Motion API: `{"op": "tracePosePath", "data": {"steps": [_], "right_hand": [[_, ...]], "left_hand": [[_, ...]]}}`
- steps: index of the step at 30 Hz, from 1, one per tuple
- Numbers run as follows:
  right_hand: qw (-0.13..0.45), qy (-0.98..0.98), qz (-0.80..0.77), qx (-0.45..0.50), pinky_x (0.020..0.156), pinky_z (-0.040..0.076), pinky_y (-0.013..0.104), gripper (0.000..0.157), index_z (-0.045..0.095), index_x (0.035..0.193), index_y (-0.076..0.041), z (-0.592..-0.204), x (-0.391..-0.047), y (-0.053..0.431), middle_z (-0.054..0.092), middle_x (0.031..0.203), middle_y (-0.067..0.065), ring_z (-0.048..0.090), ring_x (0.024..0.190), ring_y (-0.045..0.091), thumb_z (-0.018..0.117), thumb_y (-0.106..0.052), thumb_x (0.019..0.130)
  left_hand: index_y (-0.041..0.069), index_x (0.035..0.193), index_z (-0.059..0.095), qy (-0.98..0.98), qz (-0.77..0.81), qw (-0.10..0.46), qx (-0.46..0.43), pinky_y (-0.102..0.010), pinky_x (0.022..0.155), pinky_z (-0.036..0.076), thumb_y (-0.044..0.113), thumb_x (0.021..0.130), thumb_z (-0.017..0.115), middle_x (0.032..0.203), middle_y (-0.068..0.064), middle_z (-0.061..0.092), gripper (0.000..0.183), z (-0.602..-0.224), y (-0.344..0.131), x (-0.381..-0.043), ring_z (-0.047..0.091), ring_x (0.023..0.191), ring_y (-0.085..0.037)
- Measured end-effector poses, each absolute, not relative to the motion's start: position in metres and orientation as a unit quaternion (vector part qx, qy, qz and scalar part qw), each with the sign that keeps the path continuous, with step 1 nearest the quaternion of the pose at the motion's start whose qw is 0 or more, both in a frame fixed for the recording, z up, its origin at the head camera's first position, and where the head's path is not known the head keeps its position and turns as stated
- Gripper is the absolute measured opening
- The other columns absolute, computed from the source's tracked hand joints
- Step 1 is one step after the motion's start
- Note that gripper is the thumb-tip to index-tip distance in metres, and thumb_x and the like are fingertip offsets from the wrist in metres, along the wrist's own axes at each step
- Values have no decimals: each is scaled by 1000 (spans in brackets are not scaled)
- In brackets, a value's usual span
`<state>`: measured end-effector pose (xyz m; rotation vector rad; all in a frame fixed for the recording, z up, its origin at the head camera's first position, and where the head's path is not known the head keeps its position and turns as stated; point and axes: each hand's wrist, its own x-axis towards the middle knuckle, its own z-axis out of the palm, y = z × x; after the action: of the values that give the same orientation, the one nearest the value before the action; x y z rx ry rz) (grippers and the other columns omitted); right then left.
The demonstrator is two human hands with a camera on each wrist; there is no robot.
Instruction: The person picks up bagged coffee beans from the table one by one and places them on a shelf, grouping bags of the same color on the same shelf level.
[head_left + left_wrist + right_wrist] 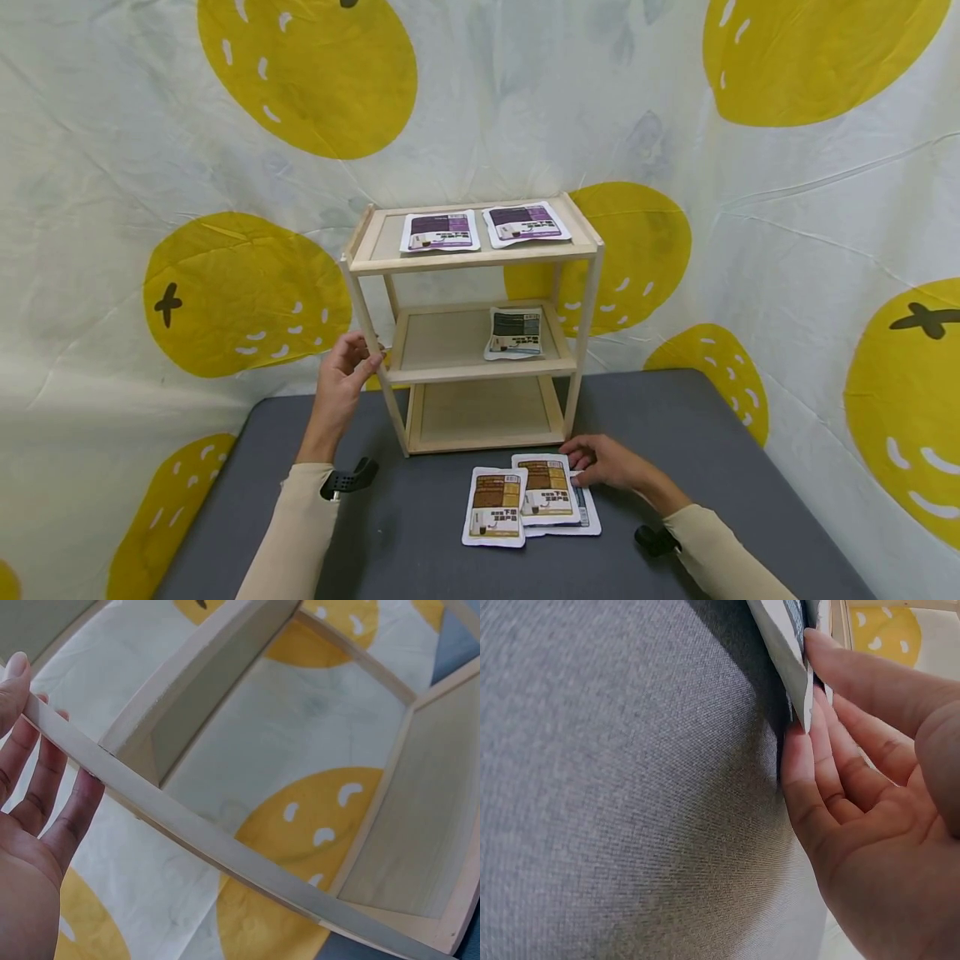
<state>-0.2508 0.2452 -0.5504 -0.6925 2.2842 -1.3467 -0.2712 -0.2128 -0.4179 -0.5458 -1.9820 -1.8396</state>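
Observation:
In the head view my left hand (347,377) holds the left front post of a light wooden three-tier shelf (480,371). The left wrist view has the thumb on one side of that post (180,814) and fingers behind it. My right hand (603,462) is at the right edge of a small pile of flat white-edged pouches. Its thumb and fingers pinch the edge of a blue-printed pouch (588,521), seen edge-on in the right wrist view. A brown-printed pouch (546,492) partly covers that one, and another brown-printed pouch (493,507) overlaps at the left.
Two purple-printed pouches, a left one (440,232) and a right one (527,224), lie on the top tier. One dark-printed pouch (514,333) is at the right of the middle tier. The shelf stands on a grey table (420,533) before a fruit-patterned curtain (480,100).

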Motion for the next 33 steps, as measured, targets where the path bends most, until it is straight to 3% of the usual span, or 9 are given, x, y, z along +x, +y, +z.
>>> {"op": "tracePosePath", "data": {"steps": [5, 14, 20, 24, 28, 33], "right_hand": [[219, 799, -495, -261, 69, 52, 23, 62, 47, 135, 19, -550, -251, 245, 64, 100, 25, 61, 86, 21, 77, 4, 83], [250, 820, -451, -248, 69, 45, 22, 80, 44, 143, 12, -546, -248, 236, 58, 97, 17, 52, 86, 21, 85, 3, 75], [259, 811, -447, -273, 66, 46, 22, 79, 43, 144, 11, -537, -247, 236, 57, 94, 8, 52, 84, 17, 81, 3, 76], [245, 816, -437, -289, 72, 47, 24, 78, 40, 147, 10, -526, -249, 240, 58, 100, 13, 54, 90, 21, 81, -5, 82], [226, 827, -428, -287, 76, 49, 27, 77, 37, 149, 9, -512, -252, 241, 62, 108, 18, 58, 95, 25, 79, -10, 87], [205, 835, -421, -289, 70, 50, 26, 65, 45, 146, 5, -494, -253, 241, 68, 101, 12, 59, 82, 17, 76, -9, 90]], "left_hand": [[-1, 127, 56, -705, -655, 191, -195, -24, 85, 55, 6, 98, 65, 100, 0, 65, 31, -417, -212, -271, 65, 99, -18], [-2, 127, 55, -707, -651, 195, -195, -24, 84, 55, 1, 99, 63, 100, 0, 64, 29, -419, -212, -272, 65, 98, -16], [-7, 129, 52, -707, -653, 191, -193, -24, 84, 55, -3, 99, 61, 99, 4, 64, 32, -419, -211, -271, 64, 99, -22], [-7, 129, 52, -709, -652, 188, -192, -23, 83, 54, 1, 99, 62, 100, 0, 63, 32, -419, -212, -271, 63, 100, -25], [-3, 127, 54, -711, -652, 188, -185, -23, 83, 54, 7, 99, 65, 99, -5, 62, 33, -417, -212, -270, 62, 97, -21], [-4, 127, 54, -708, -655, 190, -182, -22, 81, 54, 3, 98, 65, 97, -4, 61, 32, -417, -211, -270, 61, 93, -16]]}}
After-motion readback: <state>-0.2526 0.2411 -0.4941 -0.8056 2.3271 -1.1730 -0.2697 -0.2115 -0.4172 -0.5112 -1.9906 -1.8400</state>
